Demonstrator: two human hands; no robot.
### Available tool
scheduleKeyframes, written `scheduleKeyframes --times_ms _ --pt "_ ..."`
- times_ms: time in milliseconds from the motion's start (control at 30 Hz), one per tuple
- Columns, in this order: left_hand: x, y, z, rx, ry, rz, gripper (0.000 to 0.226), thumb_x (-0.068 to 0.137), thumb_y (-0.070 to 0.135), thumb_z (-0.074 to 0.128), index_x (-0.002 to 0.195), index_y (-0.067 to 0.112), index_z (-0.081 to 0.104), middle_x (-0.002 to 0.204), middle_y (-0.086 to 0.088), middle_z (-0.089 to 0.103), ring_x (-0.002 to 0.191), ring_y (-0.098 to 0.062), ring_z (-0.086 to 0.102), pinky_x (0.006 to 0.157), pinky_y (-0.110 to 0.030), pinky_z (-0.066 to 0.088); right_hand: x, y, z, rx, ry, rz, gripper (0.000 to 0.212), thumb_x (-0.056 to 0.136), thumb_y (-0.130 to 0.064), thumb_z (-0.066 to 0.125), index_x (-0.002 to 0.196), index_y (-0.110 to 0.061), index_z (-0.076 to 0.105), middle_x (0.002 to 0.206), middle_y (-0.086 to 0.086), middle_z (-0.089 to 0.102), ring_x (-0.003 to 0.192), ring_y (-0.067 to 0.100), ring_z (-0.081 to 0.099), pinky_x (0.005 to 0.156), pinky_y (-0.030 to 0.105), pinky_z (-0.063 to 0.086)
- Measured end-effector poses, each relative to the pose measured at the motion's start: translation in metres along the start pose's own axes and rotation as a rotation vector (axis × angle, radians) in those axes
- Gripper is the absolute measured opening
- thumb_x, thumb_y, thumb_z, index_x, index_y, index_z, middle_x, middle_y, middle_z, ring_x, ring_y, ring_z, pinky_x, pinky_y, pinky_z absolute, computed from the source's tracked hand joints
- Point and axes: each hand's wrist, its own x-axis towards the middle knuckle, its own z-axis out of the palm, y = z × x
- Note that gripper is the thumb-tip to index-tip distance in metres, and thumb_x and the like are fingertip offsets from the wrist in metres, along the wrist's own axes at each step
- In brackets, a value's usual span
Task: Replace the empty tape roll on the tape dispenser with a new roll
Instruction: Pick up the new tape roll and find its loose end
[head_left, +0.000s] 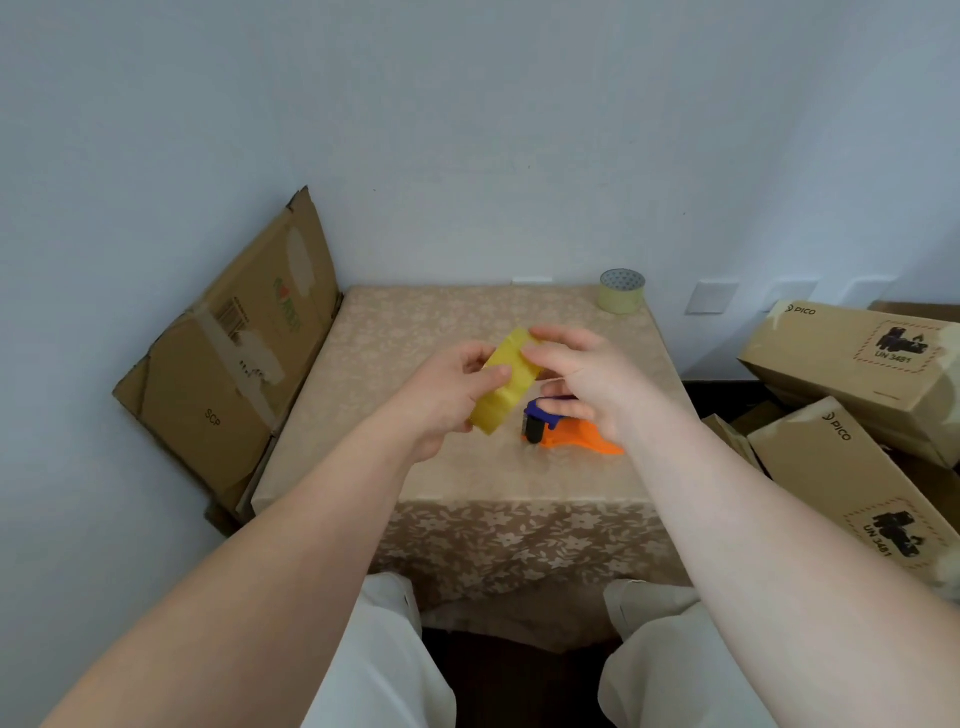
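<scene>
Both hands up over the table (395, 332): left hand (447, 395) grip clamps the yellow tape roll (506, 387), right hand (587, 374) fingertips pinch its top edge, orange dispenser (571, 434) just below.

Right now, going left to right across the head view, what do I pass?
Flattened cardboard box → left hand → yellow tape roll → right hand → stacked PICO boxes.

Storage room, stacked cardboard boxes (852, 358), small table (452, 473)

Tabletop (452, 322): glossy floral-patterned covering. Tape roll (506, 387): translucent yellow, smooth film. Tape dispenser (576, 436): orange and blue plastic. Boxes (852, 364): matt brown cardboard.
</scene>
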Motion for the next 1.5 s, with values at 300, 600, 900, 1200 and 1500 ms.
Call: scheduleKeyframes --times_ms 300,600,900,1200,1500 --pt "0.004 0.003 0.005 0.423 0.132 0.109 0.018 0.088 0.022 0.055 0.097 0.012 0.066 0.080 -0.001 0.055 0.076 -0.020 0.049 0.068 -0.032 0.039 0.000 -0.008 0.003 -0.640 0.188 -0.325 0.024 0.082 -0.025 0.068 0.103 -0.014 0.073 0.104 0.005 0.073 0.088 0.018 0.065 0.088 0.039 0.053" --pt "0.001 0.010 0.012 0.763 0.208 0.187 0.022 0.088 0.021 0.051 0.098 0.010 0.068 0.086 -0.008 0.063 0.082 -0.027 0.057 0.064 -0.031 0.038 0.002 -0.013 0.010 -0.963 0.285 -0.288 0.019 0.073 -0.012 0.056 0.076 -0.009 0.075 0.075 0.015 0.071 0.079 0.033 0.066 0.060 0.033 0.053" --pt "-0.001 0.014 0.015 0.760 0.185 0.190 0.022 0.087 0.022 0.053 0.100 0.011 0.067 0.096 -0.009 0.067 0.089 -0.027 0.060 0.069 -0.032 0.042 0.005 -0.012 0.011 -0.981 0.299 -0.267 0.021 0.070 -0.024 0.062 0.071 -0.005 0.072 0.072 0.014 0.069 0.078 0.032 0.066 0.068 0.041 0.057" --pt "0.003 0.002 0.005 0.347 0.089 0.062 0.015 0.088 0.022 0.055 0.091 0.009 0.063 0.078 -0.001 0.055 0.077 -0.020 0.049 0.068 -0.031 0.037 0.009 -0.003 -0.001 -0.871 0.293 -0.203 0.029 0.061 -0.028 0.060 0.057 0.001 0.063 0.053 0.014 0.055 0.054 0.025 0.050 0.051 0.035 0.043" --pt "0.000 0.002 -0.010 -0.104 0.007 -0.124 0.022 0.094 0.021 0.048 0.074 0.023 0.058 0.076 0.001 0.057 0.072 -0.018 0.055 0.079 -0.042 0.048 0.009 0.008 -0.019 -0.241 -0.090 -0.104 0.038 0.079 0.002 0.049 0.100 -0.024 0.065 0.111 -0.003 0.067 0.104 0.019 0.063 0.092 0.040 0.054"
